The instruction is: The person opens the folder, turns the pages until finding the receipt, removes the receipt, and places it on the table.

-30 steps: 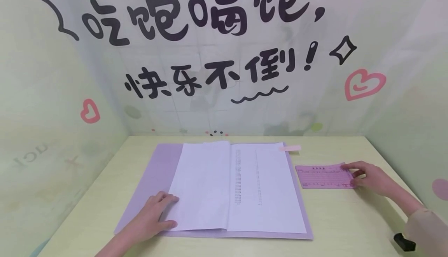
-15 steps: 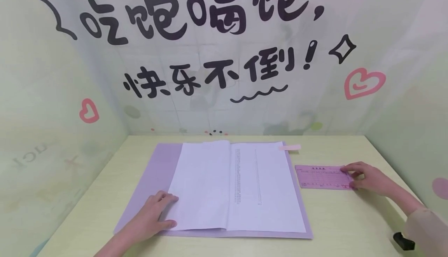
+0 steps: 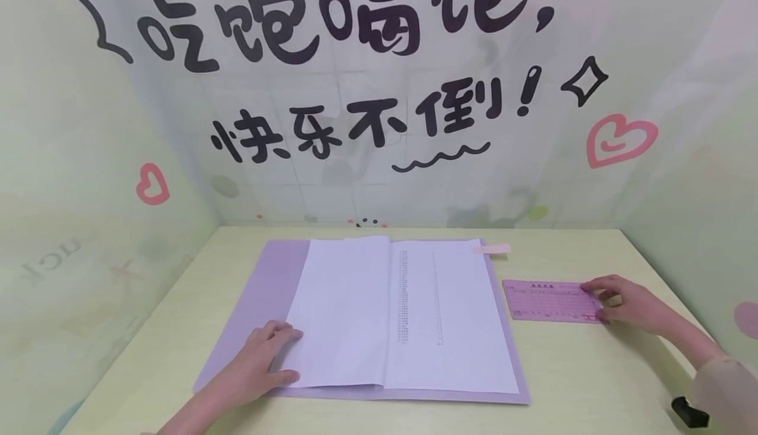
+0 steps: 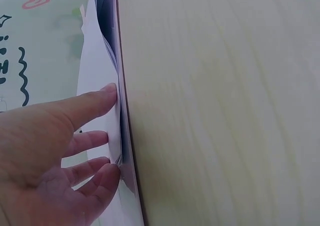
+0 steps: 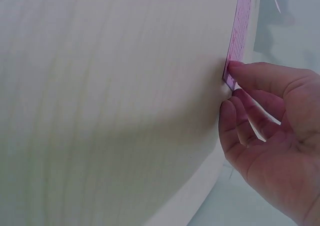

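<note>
A purple folder [image 3: 269, 290] lies spread on the table, with white sheets [image 3: 337, 316] in it. The right-hand sheet carries columns of small print. My left hand [image 3: 257, 359] rests at the lower left of the white sheets, fingers loosely extended; in the left wrist view, the thumb [image 4: 109, 91] touches the paper's edge. Right of the folder lies a pink printed form [image 3: 551, 302] with ruled lines. My right hand [image 3: 630, 303] holds its right end, thumb at the near corner and a finger at the far corner. The right wrist view shows the form [image 5: 240, 36] edge-on.
A pale pink tab [image 3: 493, 249] sticks out past the folder's upper right edge. A small black object [image 3: 689, 412] is beside the right sleeve [image 3: 725, 389]. Printed curtain-like walls [image 3: 379, 185] close off the back and sides of the table [image 3: 148, 343].
Both hands stay almost where they were. The pink form's far right corner, slightly raised a second ago, now lies flatter. The head view has shifted slightly.
</note>
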`<state>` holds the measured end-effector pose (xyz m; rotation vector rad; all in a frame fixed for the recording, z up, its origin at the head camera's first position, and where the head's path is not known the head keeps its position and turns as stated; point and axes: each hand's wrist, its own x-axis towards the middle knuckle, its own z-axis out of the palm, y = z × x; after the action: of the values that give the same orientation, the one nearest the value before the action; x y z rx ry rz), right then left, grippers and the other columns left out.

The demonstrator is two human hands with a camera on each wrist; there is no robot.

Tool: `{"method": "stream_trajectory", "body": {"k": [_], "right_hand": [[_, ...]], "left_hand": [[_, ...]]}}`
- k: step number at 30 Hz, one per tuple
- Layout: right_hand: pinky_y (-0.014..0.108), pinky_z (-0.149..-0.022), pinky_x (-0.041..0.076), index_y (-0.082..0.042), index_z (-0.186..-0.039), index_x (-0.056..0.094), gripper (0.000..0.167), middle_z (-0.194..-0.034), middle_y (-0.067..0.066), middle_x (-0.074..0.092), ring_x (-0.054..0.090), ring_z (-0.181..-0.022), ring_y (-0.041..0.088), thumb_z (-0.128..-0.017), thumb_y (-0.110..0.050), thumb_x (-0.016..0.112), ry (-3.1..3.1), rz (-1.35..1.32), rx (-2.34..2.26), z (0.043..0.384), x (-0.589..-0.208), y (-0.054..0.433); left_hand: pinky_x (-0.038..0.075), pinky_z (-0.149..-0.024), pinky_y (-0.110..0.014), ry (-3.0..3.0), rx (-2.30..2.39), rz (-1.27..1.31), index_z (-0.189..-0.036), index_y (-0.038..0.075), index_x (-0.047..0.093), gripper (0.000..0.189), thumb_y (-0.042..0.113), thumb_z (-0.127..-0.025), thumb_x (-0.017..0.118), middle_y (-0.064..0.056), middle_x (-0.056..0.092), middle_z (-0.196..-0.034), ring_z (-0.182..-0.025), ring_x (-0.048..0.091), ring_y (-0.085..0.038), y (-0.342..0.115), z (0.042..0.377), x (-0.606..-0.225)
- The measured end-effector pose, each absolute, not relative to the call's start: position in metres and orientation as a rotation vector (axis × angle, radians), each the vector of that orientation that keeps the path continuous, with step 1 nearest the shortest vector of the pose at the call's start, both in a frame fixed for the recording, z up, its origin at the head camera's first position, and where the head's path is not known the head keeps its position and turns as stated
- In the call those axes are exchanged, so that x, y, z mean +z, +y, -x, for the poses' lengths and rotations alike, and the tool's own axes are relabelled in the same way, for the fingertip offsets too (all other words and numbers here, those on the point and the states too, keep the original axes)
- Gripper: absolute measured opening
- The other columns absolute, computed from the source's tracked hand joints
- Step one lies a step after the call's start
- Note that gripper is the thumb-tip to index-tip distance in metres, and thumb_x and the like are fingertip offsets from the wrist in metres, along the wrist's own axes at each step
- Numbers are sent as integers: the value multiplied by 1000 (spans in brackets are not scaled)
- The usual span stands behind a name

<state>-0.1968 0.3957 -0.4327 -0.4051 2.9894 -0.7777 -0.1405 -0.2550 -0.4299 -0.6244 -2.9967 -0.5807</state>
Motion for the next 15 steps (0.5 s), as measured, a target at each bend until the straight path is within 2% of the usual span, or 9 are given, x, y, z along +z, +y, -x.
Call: {"method": "stream_trajectory", "body": {"k": [3,10,15], "right_hand": [[18,-72,50,7,-120,63,50,-120,31,61,56,-92,-5,-75,-6,79,2999,415,-772,197,-434,397],[18,-73,50,7,-120,63,50,-120,31,61,46,-91,-17,-74,-6,79,3002,420,-766,196,-437,400],[17,-71,49,4,-122,64,50,-122,31,61,60,-92,-1,-75,-7,79,3013,369,-745,195,-438,402]], "left_hand": [[49,-93,-49,-2982,-594,621,-125,10,62,57,29,-75,83,-11,55,-130,-113,53,-29,-254,140,-430],[48,-97,-53,-3032,-604,609,-129,6,60,56,20,-79,80,-15,53,-135,-118,52,-35,-253,141,-429],[48,-98,-53,-3038,-595,627,-128,4,61,56,18,-78,81,-15,53,-133,-117,53,-35,-253,142,-430]]}}
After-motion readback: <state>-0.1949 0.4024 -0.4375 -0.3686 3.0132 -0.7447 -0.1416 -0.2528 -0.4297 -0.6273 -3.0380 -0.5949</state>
